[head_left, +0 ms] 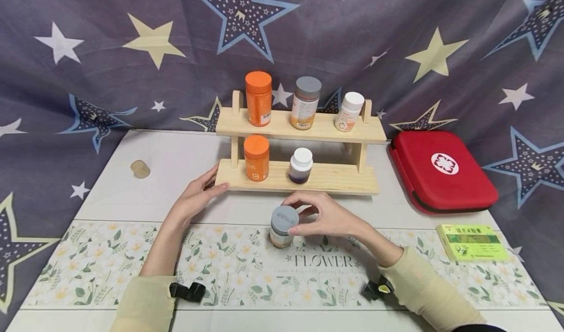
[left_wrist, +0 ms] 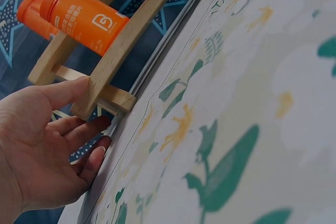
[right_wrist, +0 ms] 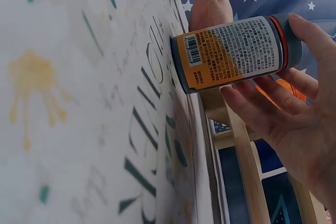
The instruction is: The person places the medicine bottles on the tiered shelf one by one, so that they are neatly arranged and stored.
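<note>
My right hand [head_left: 323, 214] pinches a bottle with a grey lid [head_left: 282, 226] near its top, in front of the shelf. In the right wrist view this bottle [right_wrist: 231, 53] shows an orange and white label with a barcode; whether its base touches the table I cannot tell. At the left end of the two-tier wooden shelf [head_left: 343, 180], my left hand [head_left: 196, 195] holds the lower board's corner. The left wrist view has the thumb on the board [left_wrist: 126, 40] and the fingers curled below it. An orange bottle [head_left: 256, 158] and a white-capped bottle [head_left: 301, 166] stand on that board.
On the upper board stand an orange bottle [head_left: 258, 99], a grey-lidded bottle [head_left: 306, 104] and a white bottle [head_left: 349, 111]. A red case [head_left: 445, 170] and a green box [head_left: 473, 243] lie at the right. A small beige cylinder [head_left: 140, 169] is at the left.
</note>
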The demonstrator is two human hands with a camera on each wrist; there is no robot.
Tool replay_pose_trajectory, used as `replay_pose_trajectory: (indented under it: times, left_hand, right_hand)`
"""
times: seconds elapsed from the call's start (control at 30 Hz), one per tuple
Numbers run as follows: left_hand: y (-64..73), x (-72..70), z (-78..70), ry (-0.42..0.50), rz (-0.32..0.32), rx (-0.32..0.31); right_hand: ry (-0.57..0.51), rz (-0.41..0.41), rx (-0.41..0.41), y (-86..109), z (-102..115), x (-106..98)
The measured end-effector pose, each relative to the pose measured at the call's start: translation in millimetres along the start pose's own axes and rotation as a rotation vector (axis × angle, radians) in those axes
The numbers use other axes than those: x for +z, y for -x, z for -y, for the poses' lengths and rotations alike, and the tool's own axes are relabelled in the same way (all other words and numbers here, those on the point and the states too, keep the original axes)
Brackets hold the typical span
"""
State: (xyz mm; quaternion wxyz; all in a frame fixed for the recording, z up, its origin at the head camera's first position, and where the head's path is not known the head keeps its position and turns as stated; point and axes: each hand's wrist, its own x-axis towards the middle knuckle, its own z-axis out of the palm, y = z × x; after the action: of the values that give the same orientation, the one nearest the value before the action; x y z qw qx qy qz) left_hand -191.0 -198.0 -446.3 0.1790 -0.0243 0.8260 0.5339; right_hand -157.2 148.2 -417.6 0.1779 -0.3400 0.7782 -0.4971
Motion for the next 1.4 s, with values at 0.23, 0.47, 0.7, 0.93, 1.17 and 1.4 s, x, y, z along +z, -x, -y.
replay_pose_trajectory:
  times: [0.23, 0.47, 0.7, 0.93, 1.17, 1.4]
  left_hand:
    - [2.3, -0.6, -1.9, -0.004, 0.001, 0.011]
    - [2.5, -0.9, -1.8, -0.003, 0.001, 0.013]
    - [3.0, -0.9, -2.2, 0.003, 0.002, 0.008]
    - [1.3, -0.3, -1.4, 0.000, 0.002, -0.002]
    - [0.5, -0.5, -0.5, 0.004, 0.004, -0.003]
    - [-0.4, 1.2, -1.1, -0.001, 0.004, 0.001]
  right_hand:
    - [0.009, -0.014, 0.001, 3.5, 0.9, -3.4]
    - [0.034, -0.038, -0.003, 12.2, 2.6, -11.0]
    - [0.042, -0.059, 0.002, 21.4, 4.9, -24.8]
    - [0.031, -0.101, -0.021, 29.0, 7.2, -44.0]
    - [0.000, -0.147, -0.027, 34.2, 15.9, -69.1]
    - [0.036, -0.204, -0.003, 39.0, 19.0, -95.9]
